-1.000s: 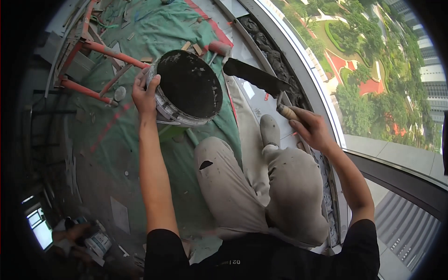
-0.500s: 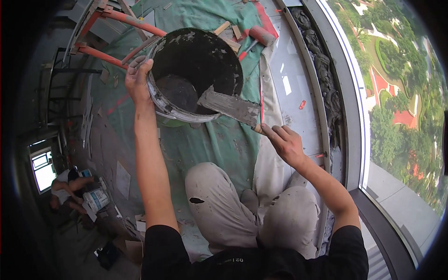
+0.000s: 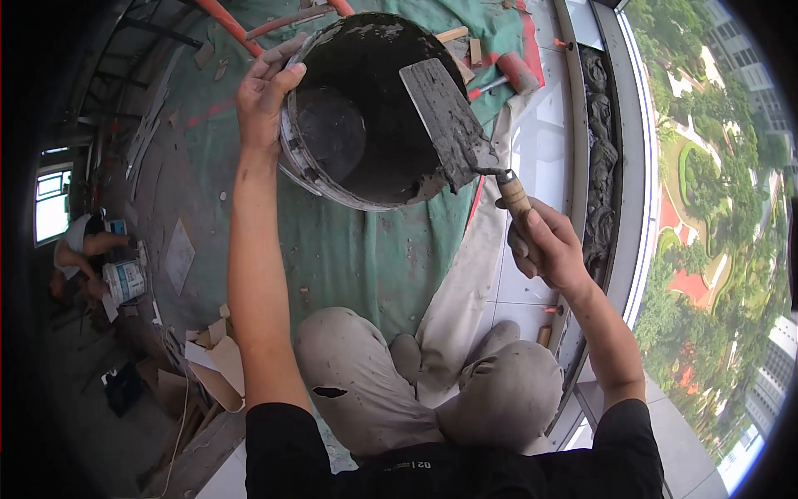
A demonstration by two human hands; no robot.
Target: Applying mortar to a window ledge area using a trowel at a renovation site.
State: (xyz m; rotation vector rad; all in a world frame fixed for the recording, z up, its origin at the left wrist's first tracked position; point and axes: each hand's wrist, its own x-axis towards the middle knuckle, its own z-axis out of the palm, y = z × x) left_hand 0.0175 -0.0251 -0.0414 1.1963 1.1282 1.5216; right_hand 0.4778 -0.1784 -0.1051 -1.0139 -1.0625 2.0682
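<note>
My left hand (image 3: 268, 93) grips the rim of a large bucket (image 3: 301, 162), which is tilted with its mouth toward me. Dark grey residue coats the bucket's inner wall. The wooden handle of a trowel (image 3: 445, 116) is held in my right hand (image 3: 544, 241), its fingers wrapped round it. Wet grey mortar covers the trowel's flat blade, which lies over the right part of the bucket's mouth. Whether blade and rim touch, I cannot tell.
Green sheeting (image 3: 374, 274) covers the floor under the bucket. A red-headed mallet (image 3: 517, 73) and wood scraps (image 3: 453, 35) lie beyond it. Along the window on the right runs a channel of dark mortar (image 3: 600, 158). Another person (image 3: 76, 254) crouches at far left by a white bucket (image 3: 125, 281).
My right hand has turned the trowel, so its mortar-covered face shows and the handle points down toward me. The view has shifted, and the bucket sits higher in it.
</note>
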